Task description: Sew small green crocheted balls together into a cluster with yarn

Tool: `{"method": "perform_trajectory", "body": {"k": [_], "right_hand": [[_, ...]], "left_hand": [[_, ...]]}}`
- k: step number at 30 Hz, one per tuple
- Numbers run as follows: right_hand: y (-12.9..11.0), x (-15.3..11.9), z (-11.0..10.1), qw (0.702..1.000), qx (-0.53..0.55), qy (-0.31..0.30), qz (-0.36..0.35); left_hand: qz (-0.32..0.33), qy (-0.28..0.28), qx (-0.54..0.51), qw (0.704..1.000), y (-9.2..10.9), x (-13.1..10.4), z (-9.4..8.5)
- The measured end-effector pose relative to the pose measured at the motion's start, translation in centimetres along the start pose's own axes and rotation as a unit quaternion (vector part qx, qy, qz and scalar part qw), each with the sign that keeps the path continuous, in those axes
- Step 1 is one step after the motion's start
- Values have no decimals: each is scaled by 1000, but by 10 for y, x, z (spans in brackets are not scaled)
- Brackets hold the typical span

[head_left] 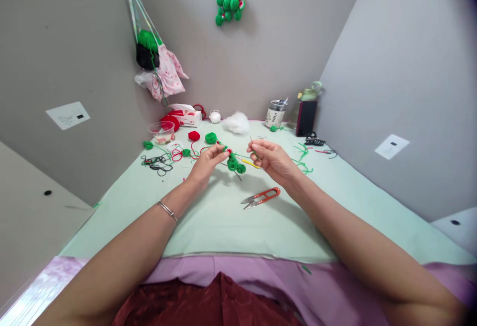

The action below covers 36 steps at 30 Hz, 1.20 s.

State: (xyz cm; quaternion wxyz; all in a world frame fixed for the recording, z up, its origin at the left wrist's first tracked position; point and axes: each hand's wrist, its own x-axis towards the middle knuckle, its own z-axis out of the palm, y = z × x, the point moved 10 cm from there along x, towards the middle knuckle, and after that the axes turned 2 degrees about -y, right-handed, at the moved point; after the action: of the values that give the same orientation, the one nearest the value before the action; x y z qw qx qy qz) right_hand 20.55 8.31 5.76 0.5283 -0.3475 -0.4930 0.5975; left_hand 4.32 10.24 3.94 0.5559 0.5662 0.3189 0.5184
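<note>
Fingers of the left hand point(209, 161) are closed in a pinch on the red part of a small green crochet piece point(234, 163), whose round green ends stick out beside them at the middle of the frame. Thumb and fingertips of the right hand point(266, 156) are pressed together on what looks like a thin needle point(251, 138), its tip upward; a green strand seems to run between the hands, though its ends are hard to make out. Stitching seems to be the step in hand, and it should go best with the left pinch close to the stitch, so the soft piece does not twist. An even, gentle pull would avoid puckers. With the yellow hook point(250, 164) so near, lifting the strand clear would prevent a snag. Orange snips point(265, 199) lie below the middle of the frame, where loose yarn could catch their blades
</note>
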Motion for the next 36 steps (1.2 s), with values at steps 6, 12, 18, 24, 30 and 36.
{"method": "perform_trajectory", "body": {"k": [6, 12, 18, 24, 30, 36], "right_hand": [[-2, 1, -8, 996, -82, 39, -21], [-17, -3, -2, 967, -231, 48, -96], [-19, -10, 16, 938, -319, 9, -136], [-14, -12, 19, 916, -378, 3, -135], [-9, -11, 18, 911, -393, -9, -125], [-11, -12, 24, 913, -387, -28, -129]], "left_hand": [[-21, -22, -20, 999, -2, 1, 3], [-34, -40, -57, 997, -8, 1, 7], [-45, -54, -67, 995, -10, 0, 10], [-63, -84, -85, 991, -16, 1, 16], [-81, -87, -97, 988, -22, 1, 15], [-113, -94, -107, 983, -22, -4, 18]]}}
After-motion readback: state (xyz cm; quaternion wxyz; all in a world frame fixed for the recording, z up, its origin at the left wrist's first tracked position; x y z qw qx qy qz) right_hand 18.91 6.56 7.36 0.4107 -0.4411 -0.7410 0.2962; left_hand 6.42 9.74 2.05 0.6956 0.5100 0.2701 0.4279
